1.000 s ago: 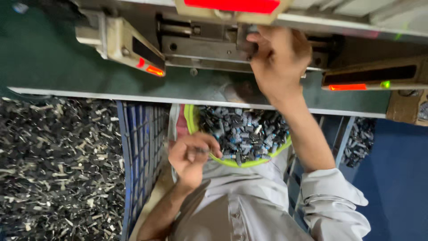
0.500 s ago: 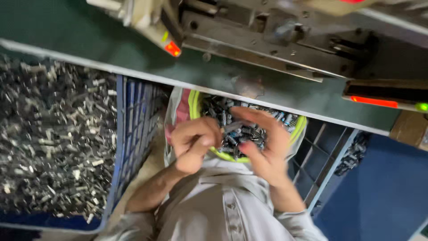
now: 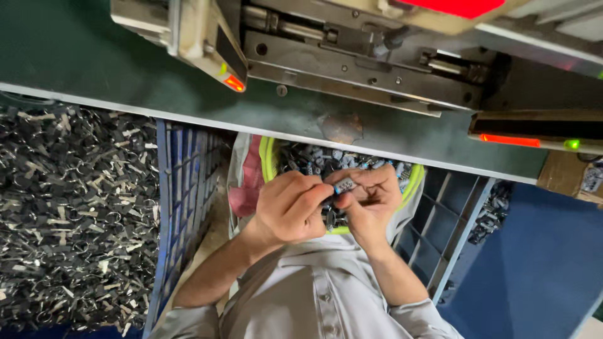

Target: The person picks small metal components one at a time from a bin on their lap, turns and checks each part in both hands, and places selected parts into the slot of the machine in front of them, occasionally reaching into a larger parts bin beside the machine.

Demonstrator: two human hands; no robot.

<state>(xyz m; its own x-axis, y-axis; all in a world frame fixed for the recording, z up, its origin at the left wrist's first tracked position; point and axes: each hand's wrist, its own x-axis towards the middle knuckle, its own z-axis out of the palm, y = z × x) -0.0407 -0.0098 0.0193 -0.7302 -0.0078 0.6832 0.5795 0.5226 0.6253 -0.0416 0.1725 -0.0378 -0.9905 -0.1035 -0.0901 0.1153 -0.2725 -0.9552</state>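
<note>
Metal part [image 3: 344, 186], small and silvery, is now pinched between both hands: right hand [image 3: 370, 201] has left the machine [image 3: 352, 56] at 12 o'clock, meeting left hand [image 3: 292, 207] over the yellow-rimmed basin [image 3: 411, 185].

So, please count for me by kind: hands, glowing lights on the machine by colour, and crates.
Hands: 2, left hand and right hand, both on one small metal part
Red-orange lights: 2
Green lights: 1
Blue crates: 2
Total: 7

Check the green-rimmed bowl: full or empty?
Full, or nearly: the bowl holds a heap of small grey parts reaching its rim.
</note>
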